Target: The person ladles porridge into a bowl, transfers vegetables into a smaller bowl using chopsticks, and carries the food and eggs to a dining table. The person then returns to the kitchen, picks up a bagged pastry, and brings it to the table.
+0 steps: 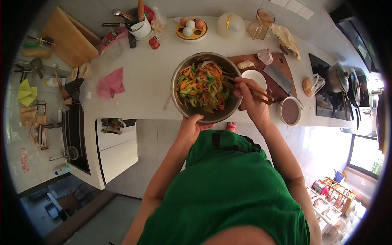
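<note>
A metal mixing bowl (175, 98) sits at the counter's front edge. Inside lie shredded vegetables (200, 85), orange and green strips with some pale ones. My left hand (194, 127) grips the bowl's near rim, thumb on top and the other fingers underneath. Wooden chopsticks (261, 95) are held in my right hand (251, 100) at the bowl's right side, their tips among the vegetables. Just beyond my right hand, a white bowl (255, 77) is partly hidden by it. A reddish-brown cutting board (281, 61) carries a cleaver (278, 78).
A container of brownish liquid (290, 111) stands right of my right hand. Farther back are a bowl of eggs (191, 30), a glass pitcher (260, 24) and a red-topped jar (154, 43). Left lies a pink cloth (111, 83); the cooktop (326, 98) holds a pot (339, 77).
</note>
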Available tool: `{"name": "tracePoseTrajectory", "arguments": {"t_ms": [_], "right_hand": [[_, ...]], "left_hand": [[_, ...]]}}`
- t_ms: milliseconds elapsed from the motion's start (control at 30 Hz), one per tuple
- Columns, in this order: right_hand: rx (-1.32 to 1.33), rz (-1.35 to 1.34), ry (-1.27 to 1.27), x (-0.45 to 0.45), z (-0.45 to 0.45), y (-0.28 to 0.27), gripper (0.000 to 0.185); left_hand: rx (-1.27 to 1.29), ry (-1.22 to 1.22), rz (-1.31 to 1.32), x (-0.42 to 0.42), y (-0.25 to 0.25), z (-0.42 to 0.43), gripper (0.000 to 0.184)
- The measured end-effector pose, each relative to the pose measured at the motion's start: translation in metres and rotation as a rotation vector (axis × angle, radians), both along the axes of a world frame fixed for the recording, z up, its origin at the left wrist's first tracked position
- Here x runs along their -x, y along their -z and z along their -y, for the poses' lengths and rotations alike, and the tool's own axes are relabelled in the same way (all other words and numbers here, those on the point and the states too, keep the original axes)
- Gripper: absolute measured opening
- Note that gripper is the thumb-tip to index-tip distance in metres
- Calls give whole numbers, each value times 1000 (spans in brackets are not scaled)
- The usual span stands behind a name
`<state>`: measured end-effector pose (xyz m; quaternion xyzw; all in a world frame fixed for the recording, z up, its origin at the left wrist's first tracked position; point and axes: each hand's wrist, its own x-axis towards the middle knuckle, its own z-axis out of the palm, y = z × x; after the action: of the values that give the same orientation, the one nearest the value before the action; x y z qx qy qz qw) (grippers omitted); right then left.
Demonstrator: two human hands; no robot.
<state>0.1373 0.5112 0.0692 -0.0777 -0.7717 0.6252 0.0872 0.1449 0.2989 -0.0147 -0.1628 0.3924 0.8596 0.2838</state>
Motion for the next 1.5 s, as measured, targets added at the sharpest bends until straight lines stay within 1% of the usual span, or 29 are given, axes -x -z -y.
{"name": "tracePoseTrajectory", "arguments": {"t_ms": [67,133,200,267,300,367,400,467,633,700,733,800,867,967,1167,1233,1267,1333,1400,1467,1500], "right_hand": [[64,-23,0,0,1,-5,20],[72,-33,-20,-2,-1,-8,20],[173,-46,-24,-6,-5,-8,21],[175,4,-16,-10,-8,-13,22],[179,45,-6,-12,-9,-14,23],[197,66,-4,-16,-12,-14,23],[216,84,-2,-18,-13,-14,24],[210,90,-5,-23,-12,-14,24],[213,90,-56,-28,-1,-22,23],[58,17,-137,-28,6,-26,21],[59,16,-136,-25,7,-26,21],[-287,-183,-249,-18,9,-27,19],[-261,-154,-262,-15,14,-29,18],[-307,-225,-305,-9,16,-28,17],[-332,-139,-307,-9,4,-23,16],[-133,-97,-244,-11,-5,-18,17],[-134,-97,-245,-13,-9,-19,17],[186,35,-115,-17,-16,-26,19],[227,49,-112,-21,-27,-31,21],[281,7,-85,-26,-36,-36,24],[255,-2,-90,-28,-39,-39,26]], "left_hand": [[-70,105,3,1,6,3,50],[-74,101,20,-1,7,0,50],[-80,98,33,-3,8,-4,50],[-58,43,90,-6,10,-6,42],[-59,42,93,-7,12,-5,42],[-105,86,116,-7,16,-2,49],[-106,87,117,-8,17,-2,49],[-43,47,117,-10,19,-2,44],[-37,61,72,-9,19,-2,45],[-33,68,61,-8,15,-2,46],[-7,66,38,-9,13,-3,47],[21,66,16,-9,9,-3,47],[65,90,-18,-10,9,-3,48],[53,114,6,-10,12,-2,50],[103,119,19,-12,5,-2,49],[102,112,25,-12,6,-2,48],[100,107,31,-12,6,-2,47],[77,116,27,-12,7,0,47],[56,126,23,-11,7,2,47],[70,121,42,-10,4,2,48],[68,121,40,-9,4,2,48]]}}
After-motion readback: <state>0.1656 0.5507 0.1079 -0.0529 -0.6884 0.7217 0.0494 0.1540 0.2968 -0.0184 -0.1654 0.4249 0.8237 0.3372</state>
